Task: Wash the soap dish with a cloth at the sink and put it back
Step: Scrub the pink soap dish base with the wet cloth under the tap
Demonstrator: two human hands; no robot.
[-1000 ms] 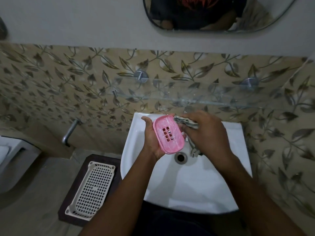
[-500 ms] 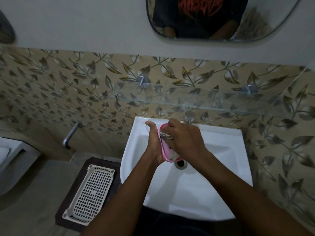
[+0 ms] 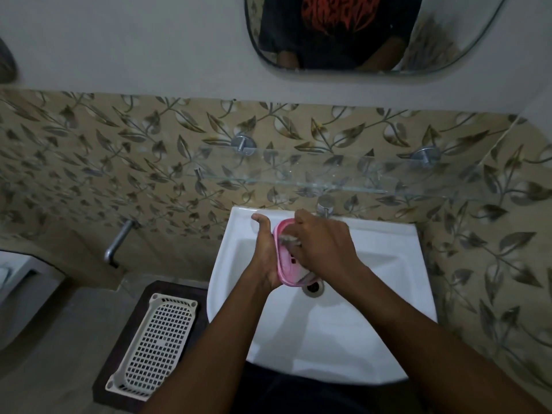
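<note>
My left hand (image 3: pixel 265 249) holds a pink soap dish (image 3: pixel 284 264) on edge over the white sink (image 3: pixel 328 339), just above the drain (image 3: pixel 313 287). My right hand (image 3: pixel 324 243) presses a grey cloth (image 3: pixel 289 240) into the dish's inner face. Only small bits of the cloth show between the fingers and at the dish's lower end. The right hand hides most of the dish.
A chrome tap (image 3: pixel 325 204) stands at the sink's back edge under a glass shelf (image 3: pixel 343 177). A mirror (image 3: pixel 358 34) hangs above. On the floor to the left lies a white perforated basket (image 3: pixel 155 345) on a dark mat, beyond it a wall spout (image 3: pixel 118 243).
The right hand moved left from beside the dish onto it with the cloth. The dish turned from facing me to edge-on. The view tilted slightly upward.
</note>
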